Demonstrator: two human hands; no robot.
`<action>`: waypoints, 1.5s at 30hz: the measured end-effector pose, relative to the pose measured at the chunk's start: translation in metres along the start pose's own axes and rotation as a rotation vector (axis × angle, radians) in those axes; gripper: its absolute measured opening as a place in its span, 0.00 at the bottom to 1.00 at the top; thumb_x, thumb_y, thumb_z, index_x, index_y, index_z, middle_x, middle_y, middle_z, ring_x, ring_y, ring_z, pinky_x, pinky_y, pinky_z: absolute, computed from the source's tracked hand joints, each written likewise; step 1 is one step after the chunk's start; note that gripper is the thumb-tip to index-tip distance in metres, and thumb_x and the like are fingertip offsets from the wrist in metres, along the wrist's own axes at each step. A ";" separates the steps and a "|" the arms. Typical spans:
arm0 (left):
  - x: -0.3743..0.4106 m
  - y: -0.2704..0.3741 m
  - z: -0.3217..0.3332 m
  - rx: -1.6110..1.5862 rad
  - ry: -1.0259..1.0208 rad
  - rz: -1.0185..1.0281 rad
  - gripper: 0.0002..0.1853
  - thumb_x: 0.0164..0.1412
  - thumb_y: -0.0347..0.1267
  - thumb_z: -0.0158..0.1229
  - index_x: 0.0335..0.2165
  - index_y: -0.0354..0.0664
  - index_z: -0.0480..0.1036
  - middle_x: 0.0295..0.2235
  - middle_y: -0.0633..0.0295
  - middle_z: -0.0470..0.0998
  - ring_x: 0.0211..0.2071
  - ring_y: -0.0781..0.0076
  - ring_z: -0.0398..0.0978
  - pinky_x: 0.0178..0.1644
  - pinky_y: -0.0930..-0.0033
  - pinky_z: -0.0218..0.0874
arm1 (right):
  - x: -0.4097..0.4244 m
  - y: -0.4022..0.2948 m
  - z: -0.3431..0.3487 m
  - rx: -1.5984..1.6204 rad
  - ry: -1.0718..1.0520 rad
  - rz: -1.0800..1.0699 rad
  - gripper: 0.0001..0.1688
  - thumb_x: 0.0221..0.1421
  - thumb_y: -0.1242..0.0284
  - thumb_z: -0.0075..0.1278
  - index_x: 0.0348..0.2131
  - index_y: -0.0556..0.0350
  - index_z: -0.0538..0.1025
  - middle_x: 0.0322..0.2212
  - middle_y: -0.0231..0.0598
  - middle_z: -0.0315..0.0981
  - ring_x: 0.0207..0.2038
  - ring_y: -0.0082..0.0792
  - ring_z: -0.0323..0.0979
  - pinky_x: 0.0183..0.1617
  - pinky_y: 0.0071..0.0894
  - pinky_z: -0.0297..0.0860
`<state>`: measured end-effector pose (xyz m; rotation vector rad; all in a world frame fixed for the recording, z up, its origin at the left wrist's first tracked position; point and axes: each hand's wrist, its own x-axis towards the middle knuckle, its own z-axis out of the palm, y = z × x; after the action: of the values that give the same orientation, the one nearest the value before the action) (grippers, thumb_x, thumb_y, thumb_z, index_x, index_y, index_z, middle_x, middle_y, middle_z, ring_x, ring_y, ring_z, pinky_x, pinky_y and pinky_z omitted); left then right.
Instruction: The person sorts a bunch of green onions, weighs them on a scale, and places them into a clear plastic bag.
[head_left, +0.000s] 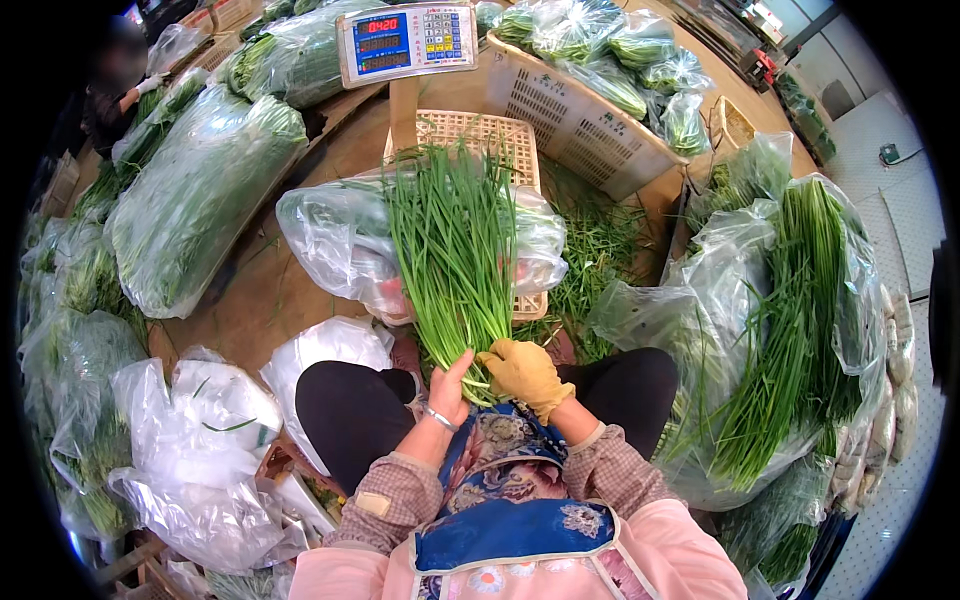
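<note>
A bunch of long green leafy stalks, like garlic chives (457, 247), fans away from me over a filled clear plastic bag (337, 232). Its pale stem ends lie between my hands. My bare left hand (450, 386), with a silver bracelet at the wrist, holds the stems from the left. On the right, my right hand (525, 375) in a yellow glove closes round the stem ends. The filled bag rests on a woven plastic crate (480, 124). Just beyond stands a digital scale display (409, 41) on a post, its top readout lit red.
Large bags of greens (202, 195) lie at left, white plastic bags (202, 420) nearer me. An open bag of loose stalks (795, 300) stands at right. A big crate (585, 112) holds bagged bunches. Trimmings (592, 255) cover the floor. A person's gloved hand (152, 82) shows upper left.
</note>
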<state>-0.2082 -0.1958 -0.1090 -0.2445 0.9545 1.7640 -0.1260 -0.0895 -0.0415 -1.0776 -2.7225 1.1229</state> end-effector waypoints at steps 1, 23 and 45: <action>-0.001 0.001 0.002 0.009 0.006 0.019 0.13 0.57 0.30 0.53 0.42 0.37 0.67 0.37 0.60 0.74 0.36 0.68 0.74 0.39 0.65 0.67 | 0.001 0.004 0.003 -0.026 0.034 -0.010 0.20 0.51 0.60 0.47 0.20 0.60 0.72 0.16 0.53 0.70 0.23 0.53 0.71 0.28 0.47 0.66; 0.025 -0.014 -0.031 -0.174 -0.079 -0.188 0.13 0.56 0.31 0.54 0.40 0.37 0.67 0.34 0.58 0.74 0.32 0.65 0.75 0.35 0.63 0.69 | -0.044 -0.078 -0.060 0.917 -0.488 0.018 0.09 0.53 0.72 0.51 0.26 0.61 0.71 0.17 0.33 0.71 0.17 0.17 0.65 0.20 0.15 0.61; 0.015 -0.007 -0.019 -0.218 -0.097 -0.081 0.18 0.59 0.35 0.52 0.45 0.36 0.65 0.40 0.54 0.73 0.40 0.59 0.73 0.45 0.57 0.66 | 0.019 0.038 0.003 1.677 -0.025 0.348 0.22 0.60 0.62 0.42 0.47 0.59 0.67 0.39 0.41 0.72 0.38 0.33 0.73 0.42 0.34 0.71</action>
<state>-0.2132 -0.1977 -0.1330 -0.3287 0.6738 1.7887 -0.1190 -0.0607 -0.0722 -0.9893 -0.7055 2.4737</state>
